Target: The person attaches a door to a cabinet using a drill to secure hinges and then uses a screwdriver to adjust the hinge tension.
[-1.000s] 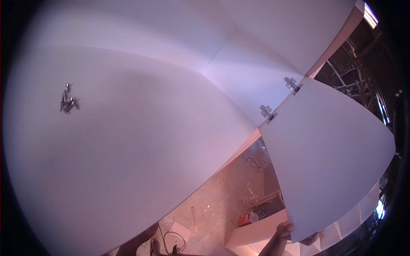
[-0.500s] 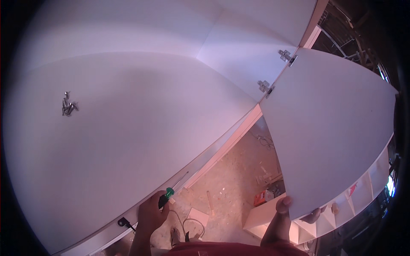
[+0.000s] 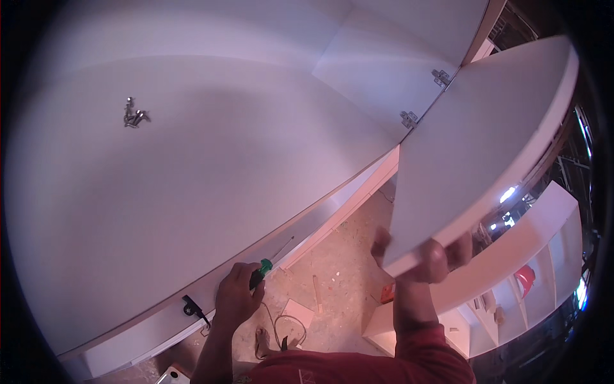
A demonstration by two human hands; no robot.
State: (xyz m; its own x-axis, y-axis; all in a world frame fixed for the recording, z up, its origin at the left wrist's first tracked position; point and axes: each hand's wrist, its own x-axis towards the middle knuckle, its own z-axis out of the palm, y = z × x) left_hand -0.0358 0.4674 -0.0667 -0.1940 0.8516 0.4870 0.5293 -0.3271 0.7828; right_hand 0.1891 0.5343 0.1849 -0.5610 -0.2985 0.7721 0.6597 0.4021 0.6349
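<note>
My left hand [image 3: 236, 296] is closed round a screwdriver [image 3: 264, 265] with a green and black handle. Its thin shaft points away and to the right, beside the front edge of a large white panel [image 3: 211, 192]. At the right, my right hand [image 3: 427, 261] grips the near end of a white cabinet door [image 3: 470, 128], fingers wrapped over its thick edge and somewhat blurred. Two metal hinges, a far hinge [image 3: 441, 78] and a nearer hinge [image 3: 409, 119], sit where the door meets the cabinet side. Several loose metal screws or fittings [image 3: 135, 116] lie in a small pile on the panel.
A black fitting [image 3: 192, 307] sits on the panel's front edge left of my left hand. Below are a littered floor [image 3: 345, 288], a cable [image 3: 276, 326] and a wood strip [image 3: 317, 293]. A white shelf unit [image 3: 543, 211] with a red item [image 3: 525, 280] stands at right.
My right hand has raised the near end of the door and moved up with it, so the door's thick edge now shows. The view has shifted slightly; my left hand keeps the screwdriver.
</note>
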